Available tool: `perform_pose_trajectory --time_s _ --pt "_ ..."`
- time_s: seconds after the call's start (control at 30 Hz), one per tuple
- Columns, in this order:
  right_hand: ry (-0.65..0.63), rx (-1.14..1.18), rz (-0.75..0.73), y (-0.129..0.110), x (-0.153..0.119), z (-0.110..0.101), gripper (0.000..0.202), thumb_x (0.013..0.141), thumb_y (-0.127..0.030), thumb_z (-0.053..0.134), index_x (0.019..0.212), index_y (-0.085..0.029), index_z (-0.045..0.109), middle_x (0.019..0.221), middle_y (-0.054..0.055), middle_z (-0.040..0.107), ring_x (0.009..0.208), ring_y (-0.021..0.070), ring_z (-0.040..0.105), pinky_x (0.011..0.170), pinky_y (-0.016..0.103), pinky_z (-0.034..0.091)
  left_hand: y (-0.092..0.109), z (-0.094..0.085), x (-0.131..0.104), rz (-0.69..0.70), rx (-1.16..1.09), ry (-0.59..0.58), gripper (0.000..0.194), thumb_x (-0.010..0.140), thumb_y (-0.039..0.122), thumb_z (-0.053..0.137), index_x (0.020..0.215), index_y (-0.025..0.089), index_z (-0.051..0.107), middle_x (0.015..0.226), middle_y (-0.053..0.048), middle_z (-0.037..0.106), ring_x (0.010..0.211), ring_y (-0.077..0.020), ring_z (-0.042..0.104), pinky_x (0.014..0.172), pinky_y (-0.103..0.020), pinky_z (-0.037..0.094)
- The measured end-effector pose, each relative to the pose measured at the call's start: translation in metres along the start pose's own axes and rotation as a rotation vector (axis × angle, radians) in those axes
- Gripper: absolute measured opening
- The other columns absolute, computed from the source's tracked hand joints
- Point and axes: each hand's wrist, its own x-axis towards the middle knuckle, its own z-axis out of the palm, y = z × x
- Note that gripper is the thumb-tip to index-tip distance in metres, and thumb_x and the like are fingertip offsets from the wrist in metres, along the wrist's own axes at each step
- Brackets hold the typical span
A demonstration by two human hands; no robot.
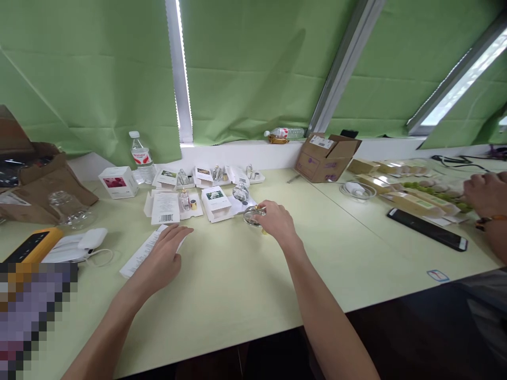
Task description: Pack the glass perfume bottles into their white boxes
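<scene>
My right hand [277,221] reaches across the pale green table [245,285] and grips a round clear glass bottle [252,215] that rests on the tabletop. My left hand [165,253] lies flat with fingers spread on a folded white paper leaflet [142,253]. Just beyond the hands stand several small white boxes [216,203] and flattened cartons [165,207], one showing a barcode. Small glass bottles with gold caps [184,199] sit among them.
A water bottle [141,155] and a white box with a red picture [118,182] stand at the back left. Brown paper bags [35,184] and a yellow device [34,245] lie left. An open cardboard box [322,157], a black phone [428,229] and another person's hand [487,192] are right.
</scene>
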Motion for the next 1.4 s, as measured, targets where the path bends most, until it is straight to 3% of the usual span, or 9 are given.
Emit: perform_pose_trajectory --time_s 0.3,0.6,0.8,0.97,1.1,1.23,1.4 --pt "-0.027 -0.027 -0.052 0.003 0.003 0.002 0.03 0.079 -0.026 0.059 0.108 -0.022 0.068 0.096 0.011 0.069 0.084 0.0256 0.063 0.061 0.029 0.037 0.001 0.0 0.0 -0.011 -0.046 0.0 0.07 0.068 0.002 0.04 0.131 0.027 0.054 0.139 -0.002 0.053 0.14 -0.0283 0.035 0.112 -0.05 0.036" --pt "-0.168 0.072 -0.348 -0.01 -0.007 0.004 0.026 0.082 -0.031 0.061 0.105 -0.023 0.068 0.1 0.005 0.07 0.088 0.0209 0.061 0.069 0.028 0.039 0.015 -0.006 0.007 -0.034 -0.051 0.116 0.035 0.093 0.033 0.042 0.124 0.027 0.057 0.131 -0.004 0.058 0.126 -0.0267 0.049 0.103 -0.043 0.042" --pt "-0.251 0.24 -0.549 -0.027 -0.022 0.014 0.023 0.085 -0.032 0.059 0.104 -0.024 0.069 0.101 0.003 0.07 0.092 0.0212 0.061 0.074 0.029 0.042 0.028 -0.005 0.007 0.001 -0.106 0.207 0.027 0.095 0.034 0.042 0.116 0.027 0.059 0.121 -0.002 0.064 0.111 -0.0227 0.059 0.093 -0.035 0.047" --pt "-0.338 0.407 -0.605 -0.038 -0.03 0.019 0.036 0.087 -0.038 0.059 0.12 -0.024 0.065 0.113 0.006 0.069 0.097 0.0216 0.062 0.081 0.032 0.048 0.033 0.003 0.008 0.032 -0.118 0.223 0.026 0.096 0.032 0.044 0.119 0.028 0.056 0.121 -0.003 0.062 0.103 -0.0208 0.061 0.088 -0.033 0.048" --pt "-0.189 0.541 -0.582 -0.034 -0.022 0.012 0.034 0.094 -0.04 0.048 0.117 -0.022 0.066 0.118 0.007 0.067 0.1 0.0191 0.063 0.084 0.03 0.05 0.037 0.013 0.007 0.07 -0.126 0.257 0.029 0.096 0.032 0.044 0.122 0.027 0.053 0.126 -0.005 0.058 0.113 -0.0229 0.058 0.095 -0.035 0.047" --pt "0.021 0.46 -0.458 -0.013 -0.002 0.004 0.03 0.094 -0.036 0.047 0.106 -0.02 0.069 0.107 0.005 0.071 0.093 0.018 0.064 0.083 0.029 0.05 0.044 0.025 0.007 0.073 -0.142 0.286 0.037 0.095 0.033 0.044 0.131 0.026 0.045 0.136 -0.007 0.05 0.126 -0.0244 0.05 0.104 -0.038 0.042" --pt "0.016 0.368 -0.388 0.032 0.008 -0.005 0.029 0.088 -0.04 0.054 0.097 -0.019 0.071 0.1 0.007 0.071 0.079 0.0187 0.061 0.076 0.032 0.049 0.048 0.036 0.009 0.004 -0.299 0.263 0.043 0.094 0.037 0.047 0.135 0.025 0.041 0.14 -0.01 0.048 0.127 -0.0263 0.05 0.105 -0.041 0.041"
